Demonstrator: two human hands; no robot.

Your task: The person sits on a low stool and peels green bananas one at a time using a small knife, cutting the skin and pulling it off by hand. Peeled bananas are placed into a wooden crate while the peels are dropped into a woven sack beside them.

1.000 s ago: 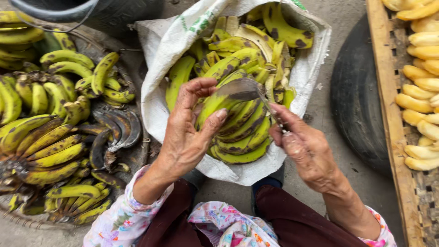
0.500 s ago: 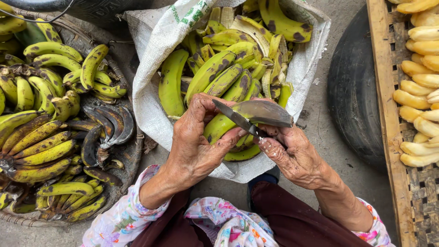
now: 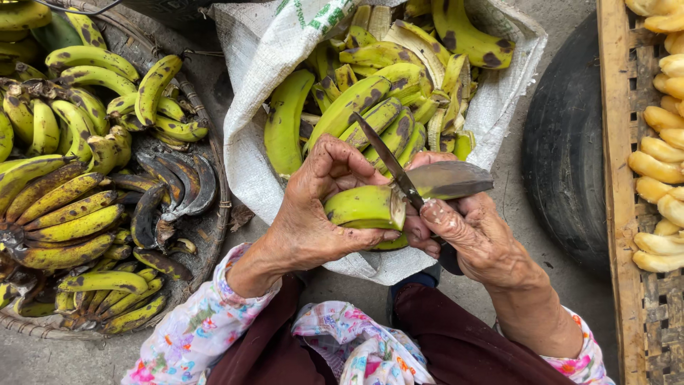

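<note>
Green banana (image 3: 360, 207) is gripped in the left hand (image 3: 320, 207) over the white sack (image 3: 263, 64). Knife (image 3: 388, 160) is clenched in the right hand (image 3: 474, 239), blade at the banana's cut end; handle mostly hidden, peel possibly pinned under the thumb.

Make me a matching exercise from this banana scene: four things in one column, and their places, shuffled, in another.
Things:
1. knife
2. white sack
3. peeled bananas
4. round woven basket

Places:
A. far right, on a wooden rack
B. far left, under spotted bunches
C. in the right hand
D. top centre, full of green bananas

Pairs: 1-C, 2-D, 3-A, 4-B
</note>
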